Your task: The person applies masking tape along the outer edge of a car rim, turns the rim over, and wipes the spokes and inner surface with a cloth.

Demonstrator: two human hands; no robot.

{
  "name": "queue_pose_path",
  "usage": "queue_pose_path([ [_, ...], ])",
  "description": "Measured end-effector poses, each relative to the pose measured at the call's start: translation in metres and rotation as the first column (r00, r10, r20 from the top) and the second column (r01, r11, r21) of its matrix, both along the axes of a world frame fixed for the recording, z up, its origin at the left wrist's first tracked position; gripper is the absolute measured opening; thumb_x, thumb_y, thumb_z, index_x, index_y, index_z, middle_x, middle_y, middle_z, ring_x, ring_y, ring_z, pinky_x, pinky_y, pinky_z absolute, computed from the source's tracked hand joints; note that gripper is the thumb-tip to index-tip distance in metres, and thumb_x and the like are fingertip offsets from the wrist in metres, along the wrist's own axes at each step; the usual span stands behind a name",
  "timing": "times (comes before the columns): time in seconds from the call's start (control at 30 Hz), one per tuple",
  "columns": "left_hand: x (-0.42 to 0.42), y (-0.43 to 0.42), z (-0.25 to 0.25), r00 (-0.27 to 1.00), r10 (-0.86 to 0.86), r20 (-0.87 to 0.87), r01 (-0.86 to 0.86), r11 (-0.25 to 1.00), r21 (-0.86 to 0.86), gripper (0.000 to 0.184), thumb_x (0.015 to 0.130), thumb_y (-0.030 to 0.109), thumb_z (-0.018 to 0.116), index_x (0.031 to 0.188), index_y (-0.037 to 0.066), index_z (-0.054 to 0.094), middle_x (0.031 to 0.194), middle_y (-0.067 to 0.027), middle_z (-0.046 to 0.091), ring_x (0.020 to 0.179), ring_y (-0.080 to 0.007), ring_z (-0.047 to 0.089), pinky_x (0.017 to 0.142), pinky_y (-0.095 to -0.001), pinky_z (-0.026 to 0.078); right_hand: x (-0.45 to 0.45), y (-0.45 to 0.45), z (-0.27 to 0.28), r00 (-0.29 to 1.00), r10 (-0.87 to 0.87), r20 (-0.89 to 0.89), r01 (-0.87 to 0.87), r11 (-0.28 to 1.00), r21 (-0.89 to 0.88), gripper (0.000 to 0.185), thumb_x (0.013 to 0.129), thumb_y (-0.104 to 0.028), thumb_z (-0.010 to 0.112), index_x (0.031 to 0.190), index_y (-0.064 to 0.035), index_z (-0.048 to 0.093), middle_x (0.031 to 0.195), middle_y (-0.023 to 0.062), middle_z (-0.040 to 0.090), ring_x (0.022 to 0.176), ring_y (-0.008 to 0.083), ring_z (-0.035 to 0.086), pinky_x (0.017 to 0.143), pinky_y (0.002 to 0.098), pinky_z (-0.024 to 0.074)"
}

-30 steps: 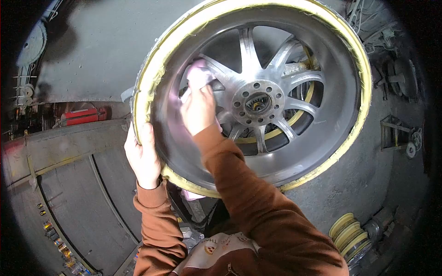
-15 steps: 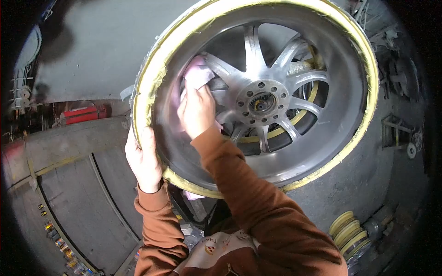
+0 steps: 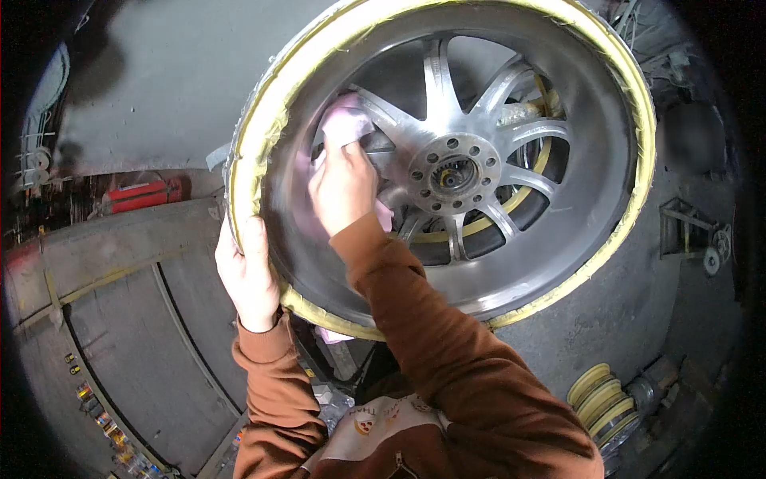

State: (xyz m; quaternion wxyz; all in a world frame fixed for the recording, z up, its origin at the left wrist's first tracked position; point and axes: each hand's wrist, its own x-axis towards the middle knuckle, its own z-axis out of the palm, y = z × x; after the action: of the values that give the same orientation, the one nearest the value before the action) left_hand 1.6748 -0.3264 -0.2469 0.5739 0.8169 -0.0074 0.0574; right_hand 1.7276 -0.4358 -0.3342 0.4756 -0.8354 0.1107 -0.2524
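Note:
A large bare-metal wheel rim with several spokes fills the upper middle of the head view. Yellow masking tape runs round its outer edge. My left hand is closed on the taped edge at the lower left, thumb on the near side. Inside the barrel on the left, my right hand holds a pink cloth pressed to the metal beside a spoke. Part of the cloth shows below my fingers too. The fingertips are hidden by the cloth.
A red tool or case lies at the left. Several yellow-taped rims are stacked on the floor at the lower right. A metal frame stand stands at the right. Small batteries or cans line the lower left.
My right hand and the pink cloth have shifted slightly within the barrel, and more cloth shows below the hand. My left hand keeps its hold on the edge.

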Motion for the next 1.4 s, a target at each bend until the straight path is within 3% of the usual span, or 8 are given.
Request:
queue_pose_path([
  [0.1,0.0,0.002,0.0,0.999,0.0,-0.036,0.0,1.0,0.003,0.039,0.095,0.016,0.049,0.126,-0.007,0.048,0.117,-0.0098,0.057,0.105,-0.0138,0.051,0.093,-0.0263,0.036,0.001,-0.002,0.0,0.998,0.01,0.062,-0.011,1.0,0.026,0.035,0.074,0.001,0.054,0.108,-0.0031,0.056,0.09,0.0194,0.058,0.081,0.0371,0.058,0.069,0.0452,0.0483],
  [0.17,0.002,0.004,0.0,0.998,-0.013,-0.058,0.013,1.0,-0.001,0.039,0.095,0.017,0.049,0.126,-0.006,0.048,0.117,-0.0093,0.057,0.105,-0.0137,0.05,0.093,-0.0263,0.035,-0.002,-0.014,-0.006,0.975,0.093,-0.203,-0.123,0.983,-0.139,0.036,0.074,0.0,0.054,0.11,-0.0026,0.057,0.096,0.0201,0.058,0.081,0.0375,0.059,0.072,0.0434,0.0495],
  [0.33,0.0,0.009,-0.007,1.0,-0.012,-0.023,0.012,1.0,-0.013,0.042,0.096,0.023,0.047,0.127,-0.005,0.049,0.118,-0.0088,0.056,0.106,-0.0139,0.049,0.094,-0.0269,0.034,-0.003,-0.003,0.008,0.999,0.037,0.017,-0.036,0.999,-0.008,0.032,0.074,-0.002,0.055,0.106,-0.003,0.057,0.094,0.0181,0.056,0.08,0.0364,0.058,0.071,0.045,0.0484],
  [0.47,0.0,0.01,-0.01,1.0,0.002,0.001,-0.002,1.0,-0.005,0.043,0.097,0.026,0.046,0.127,-0.005,0.049,0.118,-0.0085,0.056,0.106,-0.014,0.048,0.094,-0.0272,0.033,-0.005,-0.013,-0.003,0.98,0.092,-0.174,-0.113,0.988,-0.11,0.033,0.076,-0.002,0.054,0.108,-0.0023,0.057,0.097,0.0197,0.057,0.081,0.0363,0.059,0.072,0.0429,0.0492],
  [0.83,0.0,0.0,-0.003,1.0,0.002,0.006,-0.001,0.997,-0.074,0.039,0.095,0.018,0.05,0.124,-0.007,0.05,0.116,-0.0107,0.057,0.105,-0.0146,0.05,0.094,-0.0275,0.035,-0.004,-0.006,0.006,0.997,0.063,0.032,-0.064,0.998,0.008,0.037,0.073,-0.001,0.055,0.11,-0.0034,0.056,0.091,0.0191,0.055,0.075,0.0372,0.058,0.068,0.0447,0.0488],
  [1.2,-0.001,0.016,-0.015,1.0,0.02,-0.003,-0.02,1.0,-0.011,0.042,0.096,0.027,0.045,0.124,-0.004,0.05,0.113,-0.0071,0.057,0.1,-0.0125,0.05,0.09,-0.0261,0.035,-0.007,-0.018,-0.003,0.98,0.112,-0.167,-0.136,0.981,-0.139,0.033,0.075,-0.001,0.054,0.107,-0.002,0.056,0.093,0.018,0.056,0.081,0.036,0.057,0.072,0.0443,0.0481],
  [1.3,0.0,0.011,-0.01,1.0,0.005,-0.002,-0.005,1.0,-0.02,0.044,0.094,0.028,0.049,0.123,-0.005,0.05,0.114,-0.0093,0.057,0.103,-0.0147,0.05,0.092,-0.0279,0.035,-0.005,-0.011,0.008,0.996,0.087,0.016,-0.086,0.996,-0.038,0.033,0.074,-0.001,0.054,0.107,-0.0016,0.056,0.093,0.0179,0.056,0.084,0.0354,0.057,0.074,0.0439,0.0484],
  [1.4,-0.002,0.006,-0.005,1.0,0.009,-0.011,-0.01,1.0,-0.001,0.049,0.092,0.03,0.053,0.124,-0.007,0.05,0.116,-0.0116,0.058,0.106,-0.0171,0.05,0.094,-0.0296,0.035,-0.006,-0.014,-0.005,0.992,0.11,-0.068,-0.116,0.99,-0.086,0.032,0.073,-0.001,0.055,0.106,-0.0018,0.056,0.092,0.0175,0.056,0.08,0.0355,0.058,0.071,0.0436,0.049],
])
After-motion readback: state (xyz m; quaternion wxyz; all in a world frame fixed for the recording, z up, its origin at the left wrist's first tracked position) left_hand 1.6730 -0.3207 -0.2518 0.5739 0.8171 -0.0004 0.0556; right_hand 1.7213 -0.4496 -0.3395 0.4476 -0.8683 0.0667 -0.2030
